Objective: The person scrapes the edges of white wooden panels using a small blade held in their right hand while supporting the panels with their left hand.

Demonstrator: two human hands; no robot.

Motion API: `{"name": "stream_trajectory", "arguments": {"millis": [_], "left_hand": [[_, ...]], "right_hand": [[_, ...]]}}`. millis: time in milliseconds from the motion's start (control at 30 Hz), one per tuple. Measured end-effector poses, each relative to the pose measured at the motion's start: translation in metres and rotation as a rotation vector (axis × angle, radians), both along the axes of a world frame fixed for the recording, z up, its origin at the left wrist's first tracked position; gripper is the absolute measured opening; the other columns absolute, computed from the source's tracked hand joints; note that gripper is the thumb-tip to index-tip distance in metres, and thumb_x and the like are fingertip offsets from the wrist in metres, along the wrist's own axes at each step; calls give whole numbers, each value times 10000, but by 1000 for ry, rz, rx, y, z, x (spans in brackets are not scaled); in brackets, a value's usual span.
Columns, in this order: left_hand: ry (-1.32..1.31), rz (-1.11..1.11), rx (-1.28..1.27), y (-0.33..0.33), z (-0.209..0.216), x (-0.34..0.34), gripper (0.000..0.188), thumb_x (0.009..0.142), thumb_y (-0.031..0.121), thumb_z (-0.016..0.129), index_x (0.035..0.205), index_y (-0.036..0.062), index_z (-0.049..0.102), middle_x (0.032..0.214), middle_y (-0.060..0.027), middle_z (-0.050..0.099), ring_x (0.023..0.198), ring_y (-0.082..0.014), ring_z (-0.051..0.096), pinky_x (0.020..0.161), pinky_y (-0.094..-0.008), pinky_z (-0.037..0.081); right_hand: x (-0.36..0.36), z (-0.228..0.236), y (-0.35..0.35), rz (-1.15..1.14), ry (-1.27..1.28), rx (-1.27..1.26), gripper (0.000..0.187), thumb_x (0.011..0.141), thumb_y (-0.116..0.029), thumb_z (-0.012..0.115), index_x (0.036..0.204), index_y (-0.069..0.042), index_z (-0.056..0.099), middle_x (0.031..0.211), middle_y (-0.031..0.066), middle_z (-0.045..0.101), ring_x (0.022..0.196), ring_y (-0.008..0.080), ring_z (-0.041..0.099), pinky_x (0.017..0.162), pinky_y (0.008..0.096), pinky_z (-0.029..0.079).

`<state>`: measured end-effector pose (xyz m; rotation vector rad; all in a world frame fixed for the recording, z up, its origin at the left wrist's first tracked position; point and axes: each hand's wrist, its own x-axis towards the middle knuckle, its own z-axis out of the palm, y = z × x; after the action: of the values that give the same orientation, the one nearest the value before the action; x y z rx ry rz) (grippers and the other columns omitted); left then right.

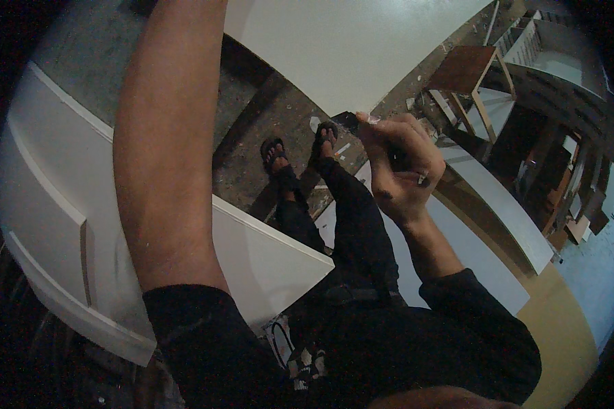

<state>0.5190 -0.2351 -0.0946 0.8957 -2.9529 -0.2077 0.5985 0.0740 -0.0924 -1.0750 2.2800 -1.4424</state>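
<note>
My right hand (404, 158) is closed in a pinch, with thumb and fingertips on a small flat black piece (346, 121). A bit of something clear and shiny shows at the fingertips. The black piece is at the near corner of a large white panel (334, 51); whether it touches the panel I cannot tell. My left forearm (170, 143) reaches up past the panel's left side and leaves the picture at the top, so my left hand is out of sight.
White boards (266, 255) stand at my left and near my legs. On the right are a brown-topped wooden stool (462, 69), a long pale board (498, 211) and a yellowish sheet (559, 341). Scraps litter the dark floor (280, 112) around my sandalled feet.
</note>
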Motion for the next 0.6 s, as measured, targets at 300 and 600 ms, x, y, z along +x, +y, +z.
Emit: {"name": "stream_trajectory", "arguments": {"millis": [300, 600], "left_hand": [[0, 15, -40, 5, 3, -4, 805, 876, 734, 306, 1496, 223, 252, 1573, -33, 177, 1453, -260, 120, 1173, -521, 70], [342, -358, 423, 45, 22, 58, 644, 879, 357, 656, 1391, 45, 420, 1434, -182, 411, 1356, -308, 349, 1128, -464, 277]], "right_hand": [[-3, -2, 19, -133, -345, -169, 188, 886, 42, 589, 1072, 38, 616, 1003, 93, 650, 682, 77, 552, 582, 205, 426], [-33, -36, 52, -529, -829, -255, 279, 935, -105, 587, 1192, 3, 586, 976, 29, 610, 780, 58, 533, 632, 211, 427]]}}
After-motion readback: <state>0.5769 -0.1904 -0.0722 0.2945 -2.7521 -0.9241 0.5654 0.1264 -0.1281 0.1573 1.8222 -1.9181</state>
